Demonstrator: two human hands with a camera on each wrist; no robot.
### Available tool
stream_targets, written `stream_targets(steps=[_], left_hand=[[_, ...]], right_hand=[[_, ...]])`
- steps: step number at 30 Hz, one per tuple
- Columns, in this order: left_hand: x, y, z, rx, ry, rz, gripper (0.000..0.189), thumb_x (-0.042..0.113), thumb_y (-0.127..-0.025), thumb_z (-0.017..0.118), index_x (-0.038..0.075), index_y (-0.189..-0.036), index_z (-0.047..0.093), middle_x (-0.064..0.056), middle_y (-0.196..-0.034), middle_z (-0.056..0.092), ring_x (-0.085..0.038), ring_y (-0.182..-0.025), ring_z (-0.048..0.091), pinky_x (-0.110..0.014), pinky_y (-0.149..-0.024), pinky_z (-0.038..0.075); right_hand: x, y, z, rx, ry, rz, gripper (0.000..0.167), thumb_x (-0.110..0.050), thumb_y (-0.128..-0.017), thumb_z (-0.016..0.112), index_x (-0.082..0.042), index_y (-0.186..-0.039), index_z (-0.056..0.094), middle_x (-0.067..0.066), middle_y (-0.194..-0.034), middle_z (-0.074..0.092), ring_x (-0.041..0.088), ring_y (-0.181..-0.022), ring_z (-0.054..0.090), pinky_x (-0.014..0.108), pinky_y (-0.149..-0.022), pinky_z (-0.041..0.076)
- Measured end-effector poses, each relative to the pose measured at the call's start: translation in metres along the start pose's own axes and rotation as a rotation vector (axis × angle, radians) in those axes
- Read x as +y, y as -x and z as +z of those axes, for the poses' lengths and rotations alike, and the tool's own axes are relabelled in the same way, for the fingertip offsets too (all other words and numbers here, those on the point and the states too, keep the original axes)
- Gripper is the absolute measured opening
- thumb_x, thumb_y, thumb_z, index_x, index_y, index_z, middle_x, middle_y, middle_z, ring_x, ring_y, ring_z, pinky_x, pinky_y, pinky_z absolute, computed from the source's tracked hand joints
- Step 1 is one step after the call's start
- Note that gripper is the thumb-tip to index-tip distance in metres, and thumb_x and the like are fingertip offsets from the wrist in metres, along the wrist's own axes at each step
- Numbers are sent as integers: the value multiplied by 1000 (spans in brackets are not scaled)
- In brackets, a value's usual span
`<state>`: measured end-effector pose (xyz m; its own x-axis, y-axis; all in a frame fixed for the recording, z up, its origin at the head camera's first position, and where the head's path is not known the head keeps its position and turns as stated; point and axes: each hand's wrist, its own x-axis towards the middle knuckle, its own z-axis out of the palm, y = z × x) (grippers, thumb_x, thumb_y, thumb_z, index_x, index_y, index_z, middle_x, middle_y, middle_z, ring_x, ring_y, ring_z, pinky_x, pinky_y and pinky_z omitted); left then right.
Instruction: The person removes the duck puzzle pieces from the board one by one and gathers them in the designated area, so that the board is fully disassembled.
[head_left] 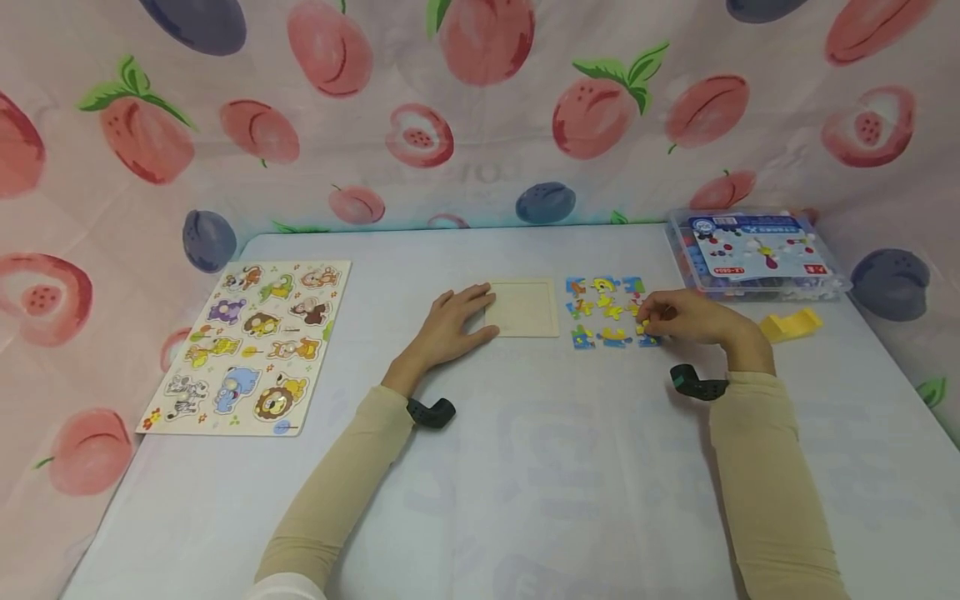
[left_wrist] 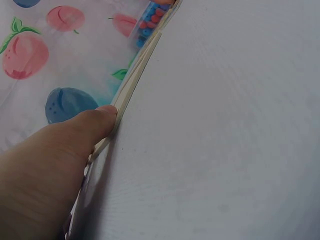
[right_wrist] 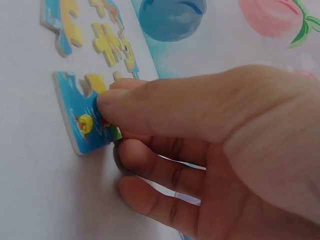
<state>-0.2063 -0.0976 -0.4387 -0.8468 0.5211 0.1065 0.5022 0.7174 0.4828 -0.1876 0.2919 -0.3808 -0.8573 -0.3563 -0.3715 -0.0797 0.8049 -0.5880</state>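
Note:
My left hand (head_left: 452, 327) rests at the left side of a pale wooden puzzle tray (head_left: 522, 308), its fingers fairly straight. In the left wrist view the thumb (left_wrist: 100, 120) touches the tray's edge (left_wrist: 131, 90). To the tray's right, several colourful jigsaw pieces (head_left: 613, 337) lie spaced out in rows. At their right side, my right hand (head_left: 686, 318) pinches a puzzle piece (right_wrist: 117, 133) between thumb and forefinger; most of that piece is hidden. Beside it, in the right wrist view, a blue corner piece (right_wrist: 82, 122) with a yellow figure lies on the table.
An animal peg-puzzle board (head_left: 251, 350) lies at the left of the white table (head_left: 540, 467). A clear plastic box (head_left: 761, 254) with a printed label stands at the back right. In front of it is a yellow block-like object (head_left: 791, 325). A fruit-patterned cloth (head_left: 480, 167) hangs behind.

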Motion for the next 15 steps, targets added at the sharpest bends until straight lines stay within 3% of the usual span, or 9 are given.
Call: stream_targets(steps=[15], left_hand=[[1, 0, 1, -5, 2, -3, 61, 43, -91, 58, 13, -142, 44, -4, -153, 35, -20, -143, 29, -47, -118, 11]], right_hand=[[3, -4, 3, 14, 2, -6, 19, -15, -93, 57, -9, -111, 60, 9, -108, 60, 23, -94, 47, 30, -77, 40]])
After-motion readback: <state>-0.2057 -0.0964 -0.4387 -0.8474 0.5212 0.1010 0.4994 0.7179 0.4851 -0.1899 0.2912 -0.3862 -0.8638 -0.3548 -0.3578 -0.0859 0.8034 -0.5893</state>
